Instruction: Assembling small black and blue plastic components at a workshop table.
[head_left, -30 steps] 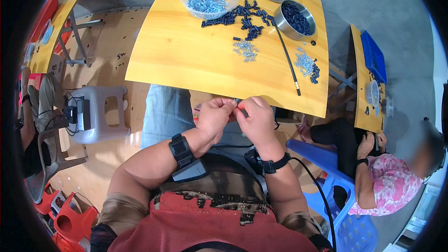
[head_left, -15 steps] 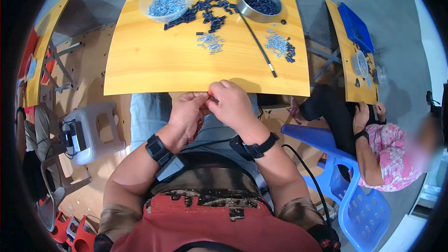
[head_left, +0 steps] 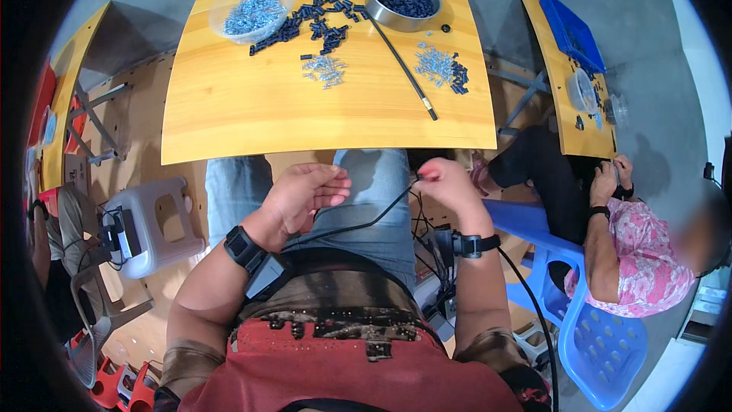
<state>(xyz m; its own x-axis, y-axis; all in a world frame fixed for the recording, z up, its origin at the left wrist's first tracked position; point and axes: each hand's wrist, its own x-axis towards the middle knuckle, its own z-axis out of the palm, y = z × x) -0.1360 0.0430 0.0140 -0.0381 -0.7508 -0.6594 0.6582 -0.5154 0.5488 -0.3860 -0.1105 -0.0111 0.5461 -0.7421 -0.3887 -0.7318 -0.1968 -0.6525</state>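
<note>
Just below the table's front edge, my left hand (head_left: 306, 192) has its thumb and forefinger pressed together, the other fingers loosely curled. Anything in that pinch is too small to make out. To its right and apart from it, my right hand (head_left: 455, 188) is closed, its fingertips slightly blurred. A small dark spot shows at those fingertips, where a black cable (head_left: 364, 225) passes; I cannot tell whether it is held. On the table, the nearest parts are a small pile of silvery metal pins (head_left: 325, 72) and scattered short black tubes (head_left: 329, 35).
A clear tub of silvery pins (head_left: 255, 17), a metal bowl of black pieces (head_left: 404, 1) and a black rod (head_left: 402, 69) occupy the yellow table (head_left: 320, 126). A second pile (head_left: 441, 67) lies right. A co-worker (head_left: 621, 252) sits right, near a blue chair (head_left: 602, 347).
My hands, together at the table edge before, have come apart. The right moved right and slightly down, the left a little lower. The view has shifted slightly.
</note>
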